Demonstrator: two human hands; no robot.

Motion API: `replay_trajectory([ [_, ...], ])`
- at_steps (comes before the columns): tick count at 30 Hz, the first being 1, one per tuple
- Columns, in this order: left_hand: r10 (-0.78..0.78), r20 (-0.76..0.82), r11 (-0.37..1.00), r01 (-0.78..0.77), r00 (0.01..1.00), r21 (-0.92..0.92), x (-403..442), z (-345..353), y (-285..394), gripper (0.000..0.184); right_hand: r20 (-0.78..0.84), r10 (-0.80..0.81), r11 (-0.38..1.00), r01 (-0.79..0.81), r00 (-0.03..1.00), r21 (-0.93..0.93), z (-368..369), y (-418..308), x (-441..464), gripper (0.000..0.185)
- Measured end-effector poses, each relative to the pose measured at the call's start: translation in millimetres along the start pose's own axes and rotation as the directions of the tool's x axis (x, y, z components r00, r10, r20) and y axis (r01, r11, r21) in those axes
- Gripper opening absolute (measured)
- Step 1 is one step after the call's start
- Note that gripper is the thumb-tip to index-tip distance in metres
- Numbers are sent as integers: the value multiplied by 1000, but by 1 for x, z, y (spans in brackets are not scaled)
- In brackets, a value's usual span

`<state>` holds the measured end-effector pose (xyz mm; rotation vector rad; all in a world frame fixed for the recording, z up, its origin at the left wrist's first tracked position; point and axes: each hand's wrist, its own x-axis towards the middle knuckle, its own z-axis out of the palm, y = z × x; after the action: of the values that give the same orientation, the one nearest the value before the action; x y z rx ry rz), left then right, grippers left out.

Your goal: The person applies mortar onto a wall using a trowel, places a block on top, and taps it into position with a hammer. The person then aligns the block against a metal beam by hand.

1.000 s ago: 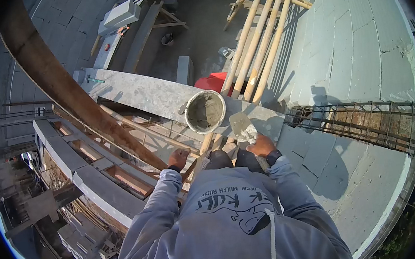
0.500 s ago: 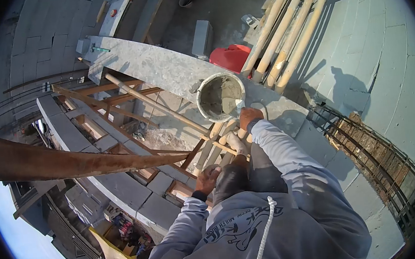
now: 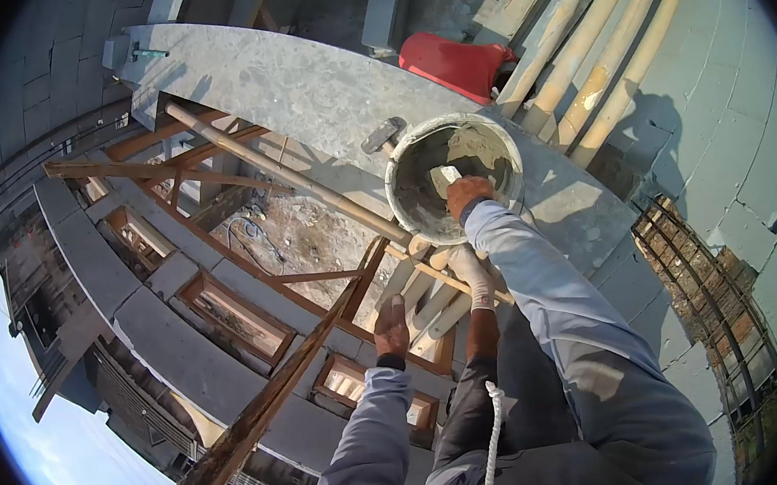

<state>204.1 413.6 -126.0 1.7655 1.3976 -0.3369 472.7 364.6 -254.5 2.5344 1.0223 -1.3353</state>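
Note:
A round bucket (image 3: 390,187) with grey mortar (image 3: 475,147) inside stands at the edge of the concrete slab. My right hand (image 3: 470,195) is inside its rim, closed around a small trowel (image 3: 444,177); the pale part shows, while the rest is hidden by the hand and mortar. My left hand (image 3: 391,328) is raised over the wooden framing and bamboo, fingers stretched out, with nothing visible in it. A hammer (image 3: 383,136) lies on the slab against the bucket's left side.
The slab (image 3: 282,85) runs to the upper left, with a red container (image 3: 454,63) behind it. Bamboo poles (image 3: 598,49) lean at upper right. Below left are block walls and wooden frames (image 3: 238,316). Steel bars (image 3: 708,307) cross an opening at right. A timber (image 3: 239,440) rises close by.
My right hand has gone from the bucket's rim into the bucket with the trowel. My left hand has lifted off my leg. The view has shifted, bringing the hammer into sight.

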Motion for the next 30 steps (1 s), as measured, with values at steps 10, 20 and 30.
replay_trajectory([
  [10, -291, 267, 739, 393, 919, -547, 190, 62, 72, 83, 163, -288, 940, 311, 944, -141, -48, 12, 12, 23],
  [20, -305, 221, 774, 377, 926, -509, 159, 73, 61, 63, 282, -451, 850, 504, 847, -154, -84, 19, 18, 21],
  [30, -163, 184, 790, 240, 969, -564, 145, 99, 43, 41, 159, -253, 968, 248, 954, 49, -5, 36, -56, 34],
])
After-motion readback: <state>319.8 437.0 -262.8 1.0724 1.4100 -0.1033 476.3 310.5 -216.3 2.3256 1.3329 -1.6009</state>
